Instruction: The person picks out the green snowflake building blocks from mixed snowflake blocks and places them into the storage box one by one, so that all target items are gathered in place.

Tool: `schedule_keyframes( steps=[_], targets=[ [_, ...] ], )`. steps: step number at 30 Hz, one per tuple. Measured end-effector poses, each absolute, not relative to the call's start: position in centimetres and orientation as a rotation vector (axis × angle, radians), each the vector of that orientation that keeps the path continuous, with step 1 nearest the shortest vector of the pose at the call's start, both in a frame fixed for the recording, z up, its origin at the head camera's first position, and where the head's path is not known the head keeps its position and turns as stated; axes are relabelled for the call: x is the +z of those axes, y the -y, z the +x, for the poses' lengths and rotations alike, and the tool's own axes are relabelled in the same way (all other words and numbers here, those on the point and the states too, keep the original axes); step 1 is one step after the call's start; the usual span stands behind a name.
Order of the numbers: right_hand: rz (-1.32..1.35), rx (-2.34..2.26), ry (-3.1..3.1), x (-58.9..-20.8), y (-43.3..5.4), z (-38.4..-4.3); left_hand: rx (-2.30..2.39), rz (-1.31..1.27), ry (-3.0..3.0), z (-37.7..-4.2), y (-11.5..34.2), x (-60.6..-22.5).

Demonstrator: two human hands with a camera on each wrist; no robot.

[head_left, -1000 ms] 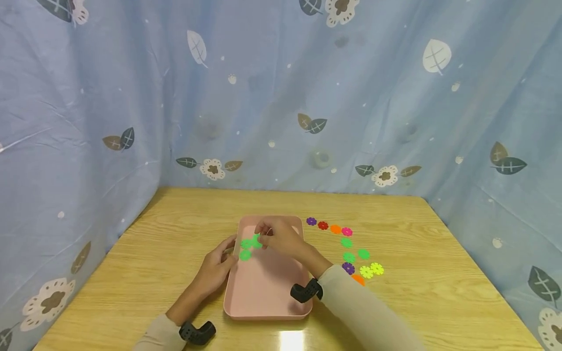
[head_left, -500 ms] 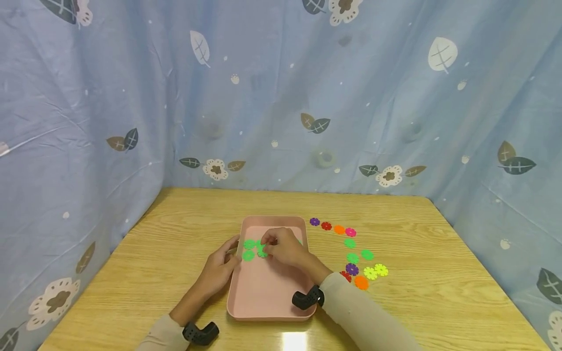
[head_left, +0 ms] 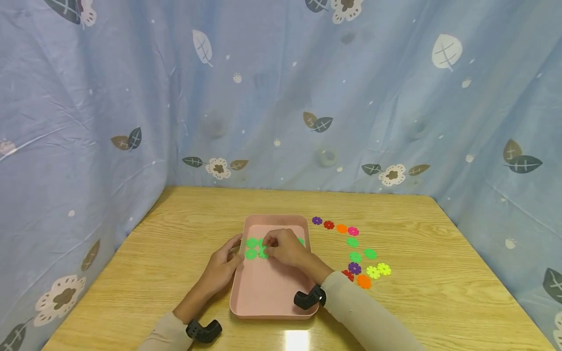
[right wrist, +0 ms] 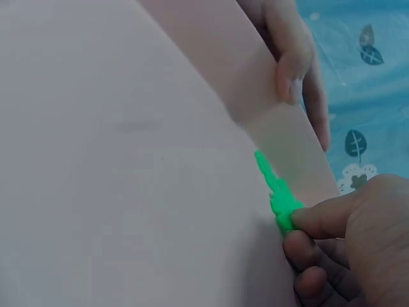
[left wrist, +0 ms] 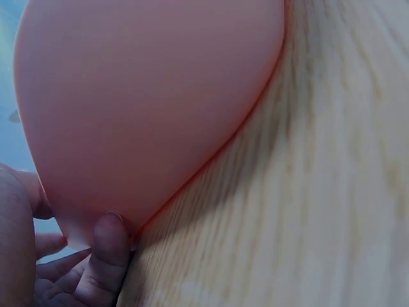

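My left hand point(head_left: 221, 265) holds the left wall of a pink tray point(head_left: 270, 295); its thumb is at the rim and its fingers are against the outside. Inside the tray, my right hand point(head_left: 287, 248) pinches a green flower-shaped disc point(right wrist: 281, 198) between thumb and fingertips. In the right wrist view that disc is seen edge-on, tilted close to the tray's wall. Other green discs point(head_left: 251, 242) lie in the tray's far left part, partly hidden by the right hand. One more green disc point(head_left: 301, 241) shows by the right wall.
Right of the tray, several loose flower-shaped discs lie on the wooden table point(head_left: 417, 292): purple point(head_left: 317, 221), red point(head_left: 329, 225), orange point(head_left: 364, 281), pink point(head_left: 353, 231), green point(head_left: 370, 253) and yellow point(head_left: 384, 268). A blue patterned curtain point(head_left: 263, 97) surrounds the table's back and sides.
My right hand has shifted slightly nearer in the tray, uncovering a green disc by the right wall. Over the last half second it is almost still. The left hand stays on the tray.
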State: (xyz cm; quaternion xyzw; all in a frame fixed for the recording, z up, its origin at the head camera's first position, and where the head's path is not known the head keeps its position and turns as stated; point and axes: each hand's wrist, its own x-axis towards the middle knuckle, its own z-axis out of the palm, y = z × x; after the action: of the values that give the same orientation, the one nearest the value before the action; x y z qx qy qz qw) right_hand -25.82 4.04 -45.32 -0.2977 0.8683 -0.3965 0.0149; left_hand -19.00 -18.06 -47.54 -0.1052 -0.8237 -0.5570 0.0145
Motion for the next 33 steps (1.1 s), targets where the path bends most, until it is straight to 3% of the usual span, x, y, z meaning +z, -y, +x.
schedule_keyframes(
  steps=[33],
  targets=[
    [-0.989, -1.19, -2.7, -44.1, -4.9, -25.4, -1.807, -0.375, 2.533, -18.7, 18.1, -47.5]
  ],
)
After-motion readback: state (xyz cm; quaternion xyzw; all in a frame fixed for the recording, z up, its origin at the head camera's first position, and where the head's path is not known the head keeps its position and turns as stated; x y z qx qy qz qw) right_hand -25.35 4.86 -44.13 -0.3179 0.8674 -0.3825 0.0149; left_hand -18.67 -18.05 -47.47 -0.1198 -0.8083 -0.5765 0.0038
